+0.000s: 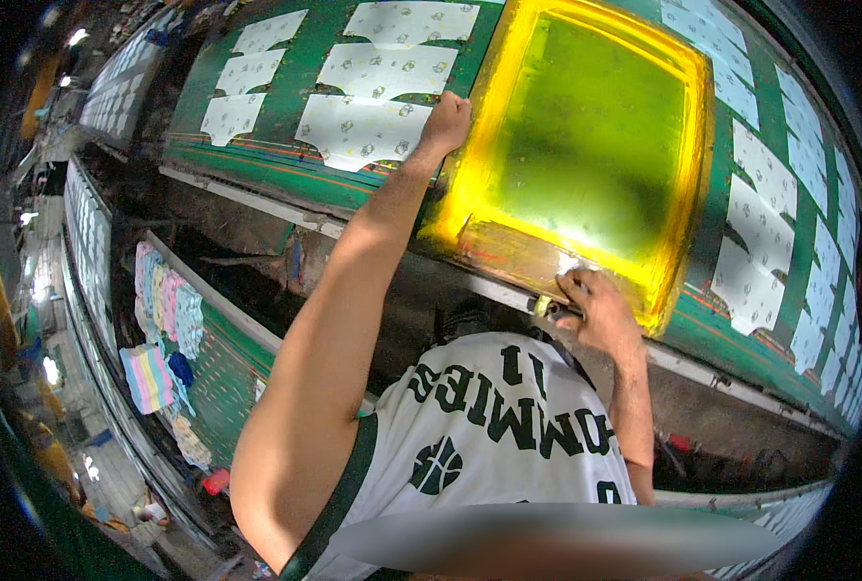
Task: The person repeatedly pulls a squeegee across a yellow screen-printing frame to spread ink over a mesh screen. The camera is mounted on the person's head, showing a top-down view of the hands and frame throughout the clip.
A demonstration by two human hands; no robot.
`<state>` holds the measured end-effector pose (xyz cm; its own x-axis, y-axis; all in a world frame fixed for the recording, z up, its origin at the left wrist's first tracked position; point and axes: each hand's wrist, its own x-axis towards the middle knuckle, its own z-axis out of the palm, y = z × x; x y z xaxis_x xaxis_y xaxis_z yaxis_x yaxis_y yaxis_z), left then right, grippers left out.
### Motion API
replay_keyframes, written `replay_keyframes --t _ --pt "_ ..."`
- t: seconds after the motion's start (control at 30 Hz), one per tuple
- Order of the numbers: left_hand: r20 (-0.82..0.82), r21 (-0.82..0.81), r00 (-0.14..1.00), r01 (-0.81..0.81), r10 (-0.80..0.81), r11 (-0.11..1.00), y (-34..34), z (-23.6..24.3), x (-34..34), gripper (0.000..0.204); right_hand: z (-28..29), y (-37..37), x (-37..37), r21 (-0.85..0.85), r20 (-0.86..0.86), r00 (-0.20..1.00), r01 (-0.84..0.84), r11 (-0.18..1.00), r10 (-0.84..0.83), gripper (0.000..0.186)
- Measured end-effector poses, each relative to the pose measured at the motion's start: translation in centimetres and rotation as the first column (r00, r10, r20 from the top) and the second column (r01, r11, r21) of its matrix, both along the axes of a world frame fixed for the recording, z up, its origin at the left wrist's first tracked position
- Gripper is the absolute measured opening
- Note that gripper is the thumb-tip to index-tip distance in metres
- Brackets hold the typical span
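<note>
A large screen frame (687, 155) with bright yellow borders and a greenish mesh lies across the long green table (348, 194). My left hand (445, 124) is closed at the frame's upper left side, gripping its edge. My right hand (595, 310) has curled fingers on the frame's near edge, beside a small metal fitting (550, 310); its fingertips are partly hard to make out. White fabric pieces with small printed motifs (363, 126) lie in columns left of the frame, and similar pieces (750, 242) lie to its right.
A metal rail (247, 198) runs along the table's front edge near my body. Behind me at left, a second green bench (227, 387) holds pastel garments (150, 373). More long racks with white pieces (121, 87) stand at far left, beside a walkway.
</note>
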<state>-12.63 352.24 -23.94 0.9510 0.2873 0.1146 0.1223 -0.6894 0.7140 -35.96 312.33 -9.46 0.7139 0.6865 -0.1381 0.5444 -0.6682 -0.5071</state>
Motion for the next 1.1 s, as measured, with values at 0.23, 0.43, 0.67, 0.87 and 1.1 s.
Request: replay_keyframes --t 0.23,0.43,0.67,0.87,1.1 --pt "-0.109 0.215 0.972 0.228 -0.208 0.95 0.0 -1.3 1.9 0.04 -1.3 1.4 1.1 -0.108 0.173 0.984 0.06 0.992 -0.041 0.061" --pt "-0.199 0.248 0.967 0.209 -0.161 0.946 -0.3 1.3 0.9 0.048 -2.9 3.4 3.9 -0.257 0.213 0.943 0.306 0.917 -0.255 0.039" --pt "-0.151 0.207 0.983 0.139 -0.109 0.968 -1.3 3.5 -0.8 0.052 -2.5 3.2 5.6 -0.374 0.199 0.94 0.334 0.865 -0.277 0.025" --pt "-0.074 0.166 0.987 0.151 -0.14 0.974 -1.2 4.3 -1.1 0.048 -3.2 4.8 2.3 -0.463 0.112 0.94 0.335 0.82 -0.321 0.032" --pt "-0.092 0.114 0.988 0.133 -0.123 0.985 -1.3 4.1 -1.6 0.042 -5.6 6.5 2.1 -0.17 0.438 0.824 0.468 0.867 -0.359 0.051"
